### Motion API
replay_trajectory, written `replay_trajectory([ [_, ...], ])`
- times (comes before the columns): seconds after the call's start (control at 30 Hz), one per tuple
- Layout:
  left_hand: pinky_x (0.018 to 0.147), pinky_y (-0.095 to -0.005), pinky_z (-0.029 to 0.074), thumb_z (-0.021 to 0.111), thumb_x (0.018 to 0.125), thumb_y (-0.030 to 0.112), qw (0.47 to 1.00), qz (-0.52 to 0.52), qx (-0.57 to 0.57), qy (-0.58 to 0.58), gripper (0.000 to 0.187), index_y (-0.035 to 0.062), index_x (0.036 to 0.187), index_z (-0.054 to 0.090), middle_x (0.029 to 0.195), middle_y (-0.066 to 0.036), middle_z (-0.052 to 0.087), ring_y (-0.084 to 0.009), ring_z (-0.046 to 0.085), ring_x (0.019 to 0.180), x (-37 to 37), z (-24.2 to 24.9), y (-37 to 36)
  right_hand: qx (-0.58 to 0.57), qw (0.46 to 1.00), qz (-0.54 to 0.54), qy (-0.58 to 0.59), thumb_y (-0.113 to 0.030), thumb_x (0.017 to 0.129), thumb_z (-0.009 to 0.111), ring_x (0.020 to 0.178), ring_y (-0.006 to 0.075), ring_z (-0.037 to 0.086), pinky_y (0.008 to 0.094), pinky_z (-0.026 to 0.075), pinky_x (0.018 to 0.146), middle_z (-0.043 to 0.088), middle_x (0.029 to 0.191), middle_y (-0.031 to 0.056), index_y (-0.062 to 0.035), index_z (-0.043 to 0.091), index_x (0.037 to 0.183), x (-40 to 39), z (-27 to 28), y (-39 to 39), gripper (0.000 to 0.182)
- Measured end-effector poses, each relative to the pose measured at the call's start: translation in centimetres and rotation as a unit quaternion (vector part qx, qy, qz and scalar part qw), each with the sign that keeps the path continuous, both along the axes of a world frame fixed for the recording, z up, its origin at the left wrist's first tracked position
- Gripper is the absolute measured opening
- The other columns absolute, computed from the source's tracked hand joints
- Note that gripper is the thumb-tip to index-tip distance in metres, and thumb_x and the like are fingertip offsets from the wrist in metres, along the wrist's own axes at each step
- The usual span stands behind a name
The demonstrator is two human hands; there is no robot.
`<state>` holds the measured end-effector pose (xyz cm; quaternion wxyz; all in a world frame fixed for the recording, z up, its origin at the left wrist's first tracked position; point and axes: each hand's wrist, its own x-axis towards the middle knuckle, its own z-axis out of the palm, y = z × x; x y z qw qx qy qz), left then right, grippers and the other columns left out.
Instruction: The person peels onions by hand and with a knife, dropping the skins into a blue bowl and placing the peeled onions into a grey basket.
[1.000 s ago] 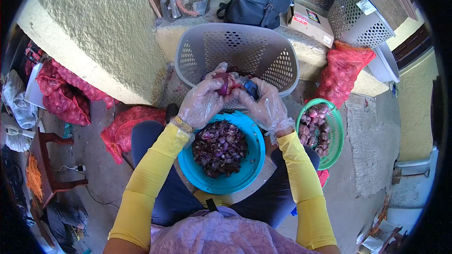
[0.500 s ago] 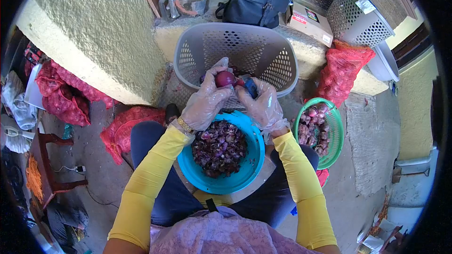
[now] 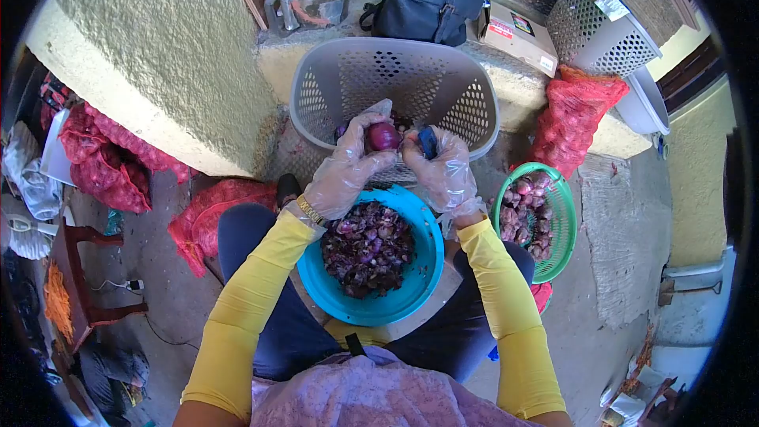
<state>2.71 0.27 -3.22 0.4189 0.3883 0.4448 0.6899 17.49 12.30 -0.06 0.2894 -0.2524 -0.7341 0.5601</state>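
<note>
A purple-skinned red onion (image 3: 383, 137) sits in the fingers of my left hand (image 3: 344, 174), which wears a clear plastic glove. My right hand (image 3: 445, 174), gloved the same way, is closed round a small blue-handled tool (image 3: 428, 142). The tool's working end is not visible. Both hands are close together over the near side of a grey perforated basket (image 3: 316, 99). Below them, between my knees, stands a turquoise basin (image 3: 432, 245) holding a heap of purple onion skins and pieces (image 3: 368, 249).
To my right is a green basket (image 3: 571, 221) of onions (image 3: 518, 209). Behind it stands a red mesh sack (image 3: 573, 122). More red sacks (image 3: 209, 217) lie to the left. A black backpack (image 3: 431, 0) and a cardboard box (image 3: 518, 38) rest on the ledge ahead.
The onion has turned slightly in my left hand, showing more of its round side. My right hand with the blue-handled tool has drawn a little away to the right.
</note>
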Motion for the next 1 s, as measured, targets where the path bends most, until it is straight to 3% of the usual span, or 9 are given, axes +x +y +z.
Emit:
replay_trajectory([
  [0.1, 0.117, -0.0384, 0.041, 0.065, 0.098, 0.002, 1.0, 0.003, -0.01, 0.015, 0.056, 0.0109, 0.148, 0.041, 0.145, -0.008, 0.048, -0.0195, 0.048, 0.133, 0.1, 0.3, -0.1, -0.016, 1.0, -0.004, 0.022, -0.012, 0.093, 0.072, 0.07, 0.0057, 0.053, 0.0281, 0.047, 0.064, 0.063, 0.074, -0.0033, -0.0021, 0.071, 0.088, -0.1, 0.5, -0.3, 0.012],
  [0.3, 0.112, -0.0398, 0.049, 0.061, 0.105, 0.014, 0.991, 0.037, -0.049, -0.122, 0.05, 0.0104, 0.151, 0.041, 0.152, -0.012, 0.047, -0.0234, 0.051, 0.137, 0.1, 2.6, -0.5, -0.009, 1.0, -0.012, -0.022, -0.008, 0.091, 0.072, 0.072, 0.0044, 0.057, 0.0243, 0.048, 0.066, 0.067, 0.08, -0.0044, -0.0036, 0.072, 0.092, 0.4, 0.6, 0.7, 0.004],
  [0.53, 0.105, -0.0415, 0.057, 0.056, 0.109, 0.029, 0.954, 0.015, -0.001, -0.3, 0.048, 0.0013, 0.147, 0.045, 0.137, -0.021, 0.061, -0.0281, 0.065, 0.121, -2.0, 2.1, -0.7, 0.031, 0.996, 0.08, -0.009, -0.019, 0.093, 0.075, 0.07, 0.0082, 0.054, 0.0295, 0.046, 0.064, 0.064, 0.076, -0.0018, -0.0037, 0.068, 0.087, 1.5, 0.9, 1.2, 0.017],
  [0.6, 0.106, -0.0416, 0.057, 0.056, 0.109, 0.03, 0.948, 0.014, 0.012, -0.318, 0.049, 0.0001, 0.147, 0.046, 0.136, -0.022, 0.061, -0.0281, 0.065, 0.122, -2.2, 2.1, -0.8, -0.004, 0.963, 0.191, -0.192, -0.024, 0.093, 0.076, 0.076, 0.0101, 0.058, 0.0303, 0.05, 0.07, 0.066, 0.08, 0.001, -0.0027, 0.068, 0.09, 2.2, 2.6, 1.0, 0.023],
  [0.63, 0.106, -0.0416, 0.057, 0.056, 0.109, 0.031, 0.948, 0.002, 0.019, -0.317, 0.051, 0.0005, 0.148, 0.045, 0.136, -0.023, 0.061, -0.0279, 0.065, 0.121, -2.3, 2.1, -0.8, -0.005, 0.963, 0.19, -0.192, -0.024, 0.093, 0.076, 0.076, 0.0101, 0.058, 0.0303, 0.05, 0.07, 0.066, 0.08, 0.001, -0.0027, 0.068, 0.09, 2.3, 3.5, 0.5, 0.023],
  [0.73, 0.107, -0.0417, 0.056, 0.058, 0.108, 0.03, 0.946, -0.026, 0.022, -0.322, 0.053, 0.0012, 0.15, 0.043, 0.138, -0.022, 0.06, -0.0273, 0.064, 0.123, -2.6, 2.0, -1.0, -0.005, 0.951, 0.243, -0.194, -0.026, 0.095, 0.074, 0.081, 0.0125, 0.06, 0.0315, 0.052, 0.076, 0.067, 0.086, 0.0039, -0.0018, 0.068, 0.099, 2.2, 4.2, -0.3, 0.025],
  [0.8, 0.108, -0.0419, 0.055, 0.06, 0.107, 0.028, 0.944, -0.04, 0.019, -0.327, 0.054, 0.0016, 0.151, 0.043, 0.141, -0.021, 0.059, -0.0269, 0.064, 0.124, -2.5, 2.2, -1.0, 0.017, 0.968, 0.22, -0.123, -0.021, 0.097, 0.071, 0.085, 0.0147, 0.06, 0.0347, 0.052, 0.082, 0.066, 0.09, 0.0076, -0.0013, 0.064, 0.121, 2.3, 2.2, 0.3, 0.031],
  [0.93, 0.111, -0.0393, 0.052, 0.066, 0.101, 0.01, 0.973, 0.016, -0.016, -0.23, 0.052, 0.0038, 0.149, 0.047, 0.147, -0.016, 0.054, -0.0247, 0.059, 0.129, -1.8, 3.2, -1.1, -0.008, 0.976, 0.194, -0.094, -0.013, 0.101, 0.064, 0.089, 0.0165, 0.06, 0.0369, 0.052, 0.086, 0.064, 0.098, 0.0102, -0.002, 0.054, 0.14, 3.4, 0.2, 1.0, 0.042],
  [1.0, 0.112, -0.0381, 0.051, 0.068, 0.099, 0.004, 0.98, 0.026, -0.039, -0.192, 0.053, 0.0045, 0.148, 0.049, 0.148, -0.014, 0.053, -0.0236, 0.058, 0.131, -1.5, 3.6, -1.2, 0.121, 0.972, 0.18, -0.089, -0.006, 0.104, 0.055, 0.087, 0.0162, 0.06, 0.0347, 0.053, 0.084, 0.063, 0.104, 0.0104, -0.0036, 0.041, 0.152, 4.2, -0.7, 0.9, 0.051],
])
